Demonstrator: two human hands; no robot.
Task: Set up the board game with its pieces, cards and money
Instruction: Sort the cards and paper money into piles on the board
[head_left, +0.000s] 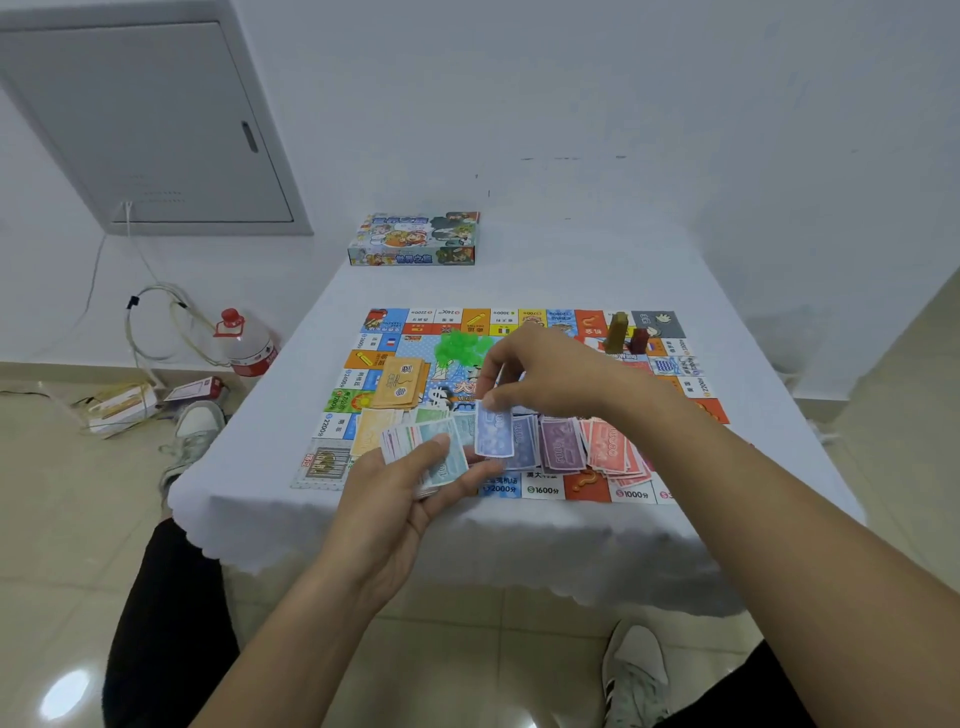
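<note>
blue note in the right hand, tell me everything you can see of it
The blue note is a thin paper play-money bill, pale blue with a darker printed pattern and a number too blurred to read. It hangs upright, long side vertical, pinched at its top edge by the right hand. It hangs over the board, in front of a blue pile.

Colourful board (395, 332) lies flat; sorted money piles (561, 447) line its near edge.

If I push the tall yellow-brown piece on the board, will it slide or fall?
The tall yellow-brown piece looks narrow and upright, so it probably tips rather than slides. It seems small and light. The dark red piece close beside it might get knocked too.
</note>
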